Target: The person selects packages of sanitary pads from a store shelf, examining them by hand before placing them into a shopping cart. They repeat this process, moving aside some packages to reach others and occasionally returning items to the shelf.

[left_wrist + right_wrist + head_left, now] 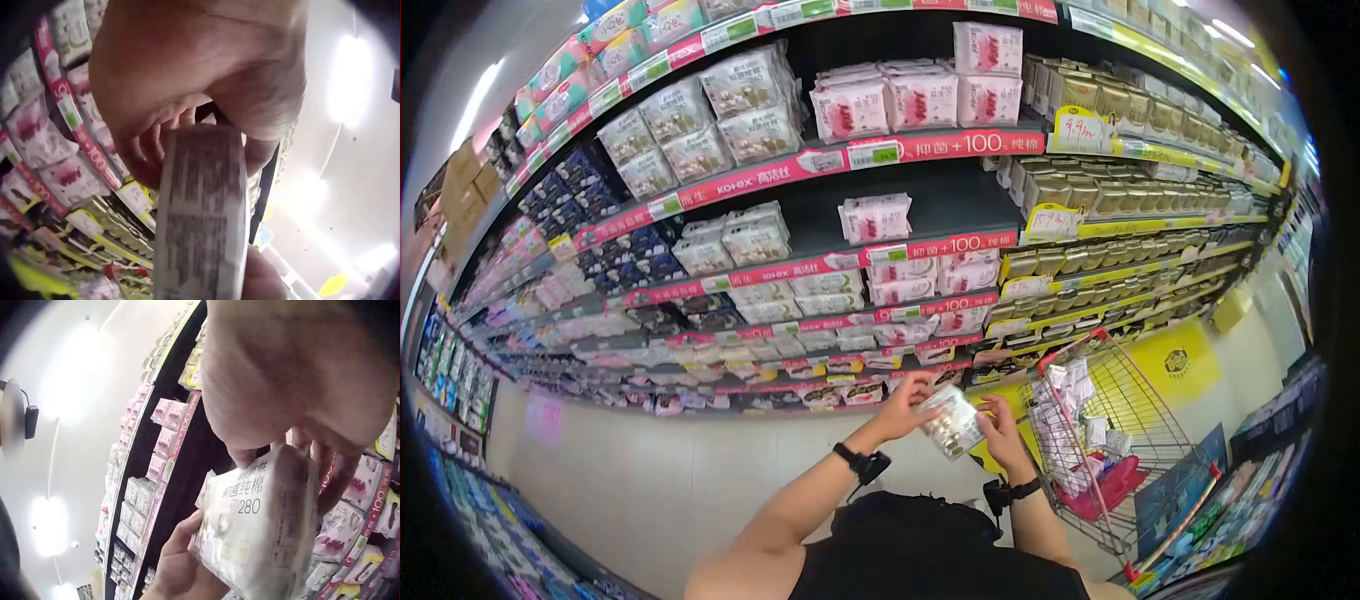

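Observation:
A white plastic-wrapped pack of sanitary pads [952, 422], printed "280" on its face, is held between both hands in front of the body. My left hand [903, 408] grips its left end, with thumb and fingers on opposite faces. At the other end my right hand [1001, 432] pinches the pack, the thumb on its printed face in the right wrist view. The narrow side of the pack [201, 212], covered in small print, faces the left wrist camera. Parts of the fingers are hidden behind the pack.
Tall shelves of packs rise ahead, with pink-and-white packs [875, 218] on a middle shelf and gold packs [1090, 190] to the right. A wire shopping cart [1145, 400] stands at my right, holding several white packs [1055, 425] and a pink item [1105, 488].

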The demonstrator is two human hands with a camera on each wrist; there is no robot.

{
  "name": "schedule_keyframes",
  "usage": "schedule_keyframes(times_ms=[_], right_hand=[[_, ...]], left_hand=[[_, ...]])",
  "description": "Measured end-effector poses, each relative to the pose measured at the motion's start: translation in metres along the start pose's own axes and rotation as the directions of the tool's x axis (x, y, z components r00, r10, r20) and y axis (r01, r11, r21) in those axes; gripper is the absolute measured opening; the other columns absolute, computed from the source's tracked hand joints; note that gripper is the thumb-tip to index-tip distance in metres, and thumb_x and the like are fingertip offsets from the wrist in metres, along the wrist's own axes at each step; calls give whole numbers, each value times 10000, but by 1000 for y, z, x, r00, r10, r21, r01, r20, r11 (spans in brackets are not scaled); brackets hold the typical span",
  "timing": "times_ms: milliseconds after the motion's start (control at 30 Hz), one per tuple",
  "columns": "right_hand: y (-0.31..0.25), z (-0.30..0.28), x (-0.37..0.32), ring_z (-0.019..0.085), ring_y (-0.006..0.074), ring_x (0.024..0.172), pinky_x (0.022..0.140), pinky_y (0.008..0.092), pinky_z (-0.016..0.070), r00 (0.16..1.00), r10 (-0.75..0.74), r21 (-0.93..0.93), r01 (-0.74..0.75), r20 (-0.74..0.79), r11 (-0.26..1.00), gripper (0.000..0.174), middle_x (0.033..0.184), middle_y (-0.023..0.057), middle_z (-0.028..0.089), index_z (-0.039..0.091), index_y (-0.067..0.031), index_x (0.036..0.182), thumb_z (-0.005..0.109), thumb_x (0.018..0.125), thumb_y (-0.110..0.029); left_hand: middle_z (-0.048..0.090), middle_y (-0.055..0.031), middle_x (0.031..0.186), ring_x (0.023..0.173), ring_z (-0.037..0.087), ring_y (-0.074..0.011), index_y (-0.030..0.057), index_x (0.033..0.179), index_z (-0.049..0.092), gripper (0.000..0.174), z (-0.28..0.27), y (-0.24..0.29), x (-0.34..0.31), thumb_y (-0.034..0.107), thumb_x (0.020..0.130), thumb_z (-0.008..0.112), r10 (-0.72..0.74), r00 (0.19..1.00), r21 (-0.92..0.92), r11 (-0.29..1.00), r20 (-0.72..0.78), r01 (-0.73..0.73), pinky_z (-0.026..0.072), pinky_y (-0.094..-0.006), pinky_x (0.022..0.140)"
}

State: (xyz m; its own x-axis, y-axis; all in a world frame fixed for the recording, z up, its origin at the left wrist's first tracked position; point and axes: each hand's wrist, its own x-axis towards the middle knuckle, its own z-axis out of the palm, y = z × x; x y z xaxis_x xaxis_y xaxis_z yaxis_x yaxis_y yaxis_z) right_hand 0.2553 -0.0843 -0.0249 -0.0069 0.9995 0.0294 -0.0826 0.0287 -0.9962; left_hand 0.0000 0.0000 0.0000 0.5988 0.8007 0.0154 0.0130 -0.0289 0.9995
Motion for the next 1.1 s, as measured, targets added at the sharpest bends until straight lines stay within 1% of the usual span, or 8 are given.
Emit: schedule_keyframes(times_ms=[67, 100, 200, 367, 633, 867, 967, 1100], right_hand=[[-13, -10, 4, 659, 148, 973, 827, 268, 535, 996, -19, -75, 13, -89, 997, 357, 1176, 84, 625, 484, -56, 1360, 625, 1047, -152], [-4, 134, 7, 653, 149, 995, 849, 280, 532, 994, 51, 73, -44, -96, 996, 336, 1171, 88, 632, 493, -49, 1346, 615, 1050, -151], [-1, 158, 23, 641, 153, 1040, 898, 309, 527, 987, 128, 113, -117, -93, 987, 283, 1157, 94, 648, 515, -35, 1305, 589, 1061, -156], [17, 215, 50, 637, 156, 1042, 934, 325, 520, 995, 100, 243, -93, -19, 966, 238, 1148, 86, 655, 525, -44, 1255, 570, 1073, -192], [7, 255, 90, 628, 167, 1071, 906, 344, 552, 955, -20, -88, 48, 296, 995, 558, 1325, 107, 552, 437, -60, 1464, 719, 986, -118], [-19, 287, 114, 646, 170, 1049, 829, 329, 580, 911, 137, 27, -160, 389, 987, 730, 1433, 141, 526, 328, -101, 1595, 723, 983, -143], [-15, 294, 126, 634, 201, 1106, 882, 345, 569, 900, -71, -260, 198, 430, 945, 737, 1412, 135, 560, 379, -84, 1577, 761, 961, -213], [-31, 297, 153, 615, 208, 1164, 916, 342, 558, 835, -1, -266, 177, 551, 948, 701, 1398, 141, 597, 434, -58, 1554, 755, 969, -270]], left_hand=[[571, -104, 1289, 1202, 580, -188, 118, 1445, 396, 659, 8, -19, 6, 200, 935, 805, -23, 999, -54, 998, 25, 25, 494, -367, 997], [576, -106, 1288, 1202, 578, -184, 109, 1443, 402, 656, -104, 7, -79, 194, 932, 805, -143, 989, 24, 990, 38, 142, 493, -364, 999], [596, -118, 1324, 1210, 578, -178, 69, 1427, 461, 653, -108, -8, -91, 232, 911, 826, -150, 986, -49, 987, 69, 154, 481, -337, 1018], [639, -124, 1269, 1154, 606, -194, 37, 1371, 555, 677, -143, -3, -136, 344, 857, 870, -104, 991, 251, 965, 81, 80, 485, -333, 1001], [683, -118, 1149, 1066, 634, -166, 2, 1299, 559, 557, -230, 18, -150, 222, 874, 844, 37, 904, 208, 976, -425, 58, 518, -347, 940], [642, -136, 1232, 1131, 613, -185, -4, 1370, 465, 584, -247, -13, -163, 157, 914, 792, 47, 932, 21, 999, -359, -42, 509, -357, 978], [606, -139, 1310, 1191, 591, -193, -2, 1416, 411, 630, -236, -8, -174, 142, 925, 780, -36, 951, -50, 999, -308, 22, 491, -362, 1016], [617, -150, 1290, 1183, 604, -199, -12, 1414, 422, 622, -248, -12, -171, 162, 933, 775, -61, 942, -7, 998, -329, 62, 497, -366, 1009]])
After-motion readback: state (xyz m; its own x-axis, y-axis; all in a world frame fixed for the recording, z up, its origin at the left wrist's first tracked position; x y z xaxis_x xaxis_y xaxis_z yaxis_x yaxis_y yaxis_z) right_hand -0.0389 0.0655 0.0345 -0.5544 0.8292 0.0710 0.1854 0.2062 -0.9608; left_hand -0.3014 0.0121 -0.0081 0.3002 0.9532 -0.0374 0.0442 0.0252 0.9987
